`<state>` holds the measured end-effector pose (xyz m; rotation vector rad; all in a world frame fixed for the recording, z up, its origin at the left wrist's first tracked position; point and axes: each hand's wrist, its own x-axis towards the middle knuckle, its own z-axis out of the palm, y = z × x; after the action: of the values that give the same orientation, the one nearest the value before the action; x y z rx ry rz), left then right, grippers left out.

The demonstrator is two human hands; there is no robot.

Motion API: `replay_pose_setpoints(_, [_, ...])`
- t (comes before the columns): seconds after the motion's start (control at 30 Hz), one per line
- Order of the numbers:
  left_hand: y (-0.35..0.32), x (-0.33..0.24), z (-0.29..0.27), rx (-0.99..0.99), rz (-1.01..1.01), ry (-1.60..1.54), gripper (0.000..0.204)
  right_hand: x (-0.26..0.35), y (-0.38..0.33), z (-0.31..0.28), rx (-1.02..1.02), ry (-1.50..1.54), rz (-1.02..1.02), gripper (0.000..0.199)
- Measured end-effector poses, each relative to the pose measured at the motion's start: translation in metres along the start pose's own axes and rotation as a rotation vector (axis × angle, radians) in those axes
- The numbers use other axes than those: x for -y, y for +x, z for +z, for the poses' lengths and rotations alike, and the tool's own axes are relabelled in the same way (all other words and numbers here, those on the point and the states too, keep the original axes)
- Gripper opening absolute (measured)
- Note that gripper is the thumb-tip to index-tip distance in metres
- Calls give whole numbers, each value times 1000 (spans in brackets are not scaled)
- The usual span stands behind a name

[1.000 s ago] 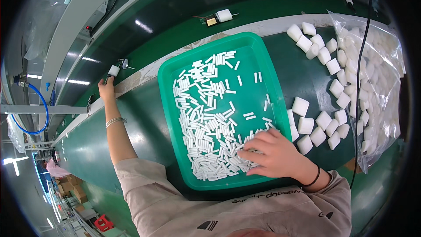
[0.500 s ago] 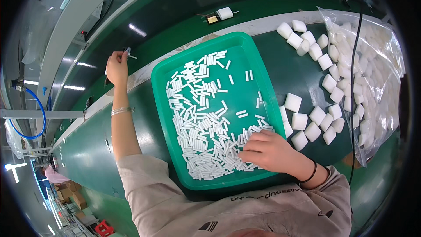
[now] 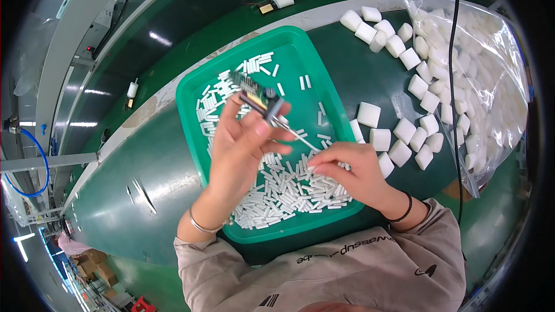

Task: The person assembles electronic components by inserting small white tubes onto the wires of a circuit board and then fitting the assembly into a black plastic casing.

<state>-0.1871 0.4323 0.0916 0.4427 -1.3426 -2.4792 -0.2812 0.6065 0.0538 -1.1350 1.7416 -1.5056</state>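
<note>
Over the green tray (image 3: 300,52) my left hand (image 3: 237,144) holds up a small circuit board assembly (image 3: 254,95) with dark parts and a yellow piece, slightly blurred. From it a thin pale rod (image 3: 300,138) slants down toward my right hand (image 3: 361,176). My right fingers are pinched together at the rod's lower end; whatever sits between them is mostly hidden. Short white tubes (image 3: 283,196) lie heaped in the tray beneath both hands, densest along its left and near sides.
Right of the tray, white rounded foam-like blocks (image 3: 400,153) lie loose beside a clear bag (image 3: 491,92) full of them. A black cable (image 3: 452,69) hangs across the bag. Similar assemblies with white cylinders (image 3: 283,0) rest on the far strip. Metal tweezers (image 3: 143,195) lie at left.
My left hand has come from the far left strip to above the tray with the circuit board assembly. My right hand now pinches at the rod's end. The view has shifted slightly.
</note>
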Motion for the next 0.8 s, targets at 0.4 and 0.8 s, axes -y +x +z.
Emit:
replay_pose_setpoints(0.4, [-11, 16, -4, 15, -15, -2, 35, -7, -4, 1, -151, 603, 116, 11])
replay_pose_setpoints(0.8, [-15, 20, 9, 72, 79, 379, 36, -6, -4, 5, -231, 413, 67, 9])
